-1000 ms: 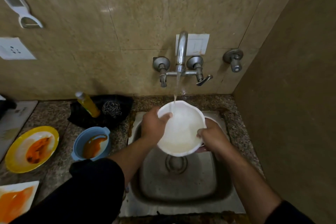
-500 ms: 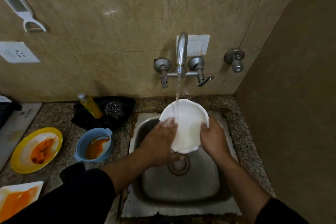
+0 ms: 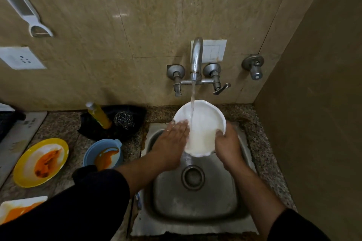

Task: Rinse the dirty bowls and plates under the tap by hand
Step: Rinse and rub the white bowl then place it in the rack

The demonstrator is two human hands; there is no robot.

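My right hand point(image 3: 227, 146) is gripping the rim of the white bowl point(image 3: 203, 127) at centre frame, over the sink point(image 3: 195, 197). My left hand point(image 3: 172, 141) is rubbing inside, flat and open. I should be turning it slowly under the tap point(image 3: 196, 58) stream.

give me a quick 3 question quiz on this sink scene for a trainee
1. True or false: the tap water lands inside the round white bowl held over the steel sink.
2. Which hand grips the bowl's rim? A) left hand B) right hand C) neither
3. Fill in: the orange-stained dishes waiting on the granite counter are the yellow-rimmed round plate, the small blue bowl and the white ____ plate at the lower left edge.

Key: 1 true; 2 B, while the left hand lies flat, fingers on the inner surface; 3 square.
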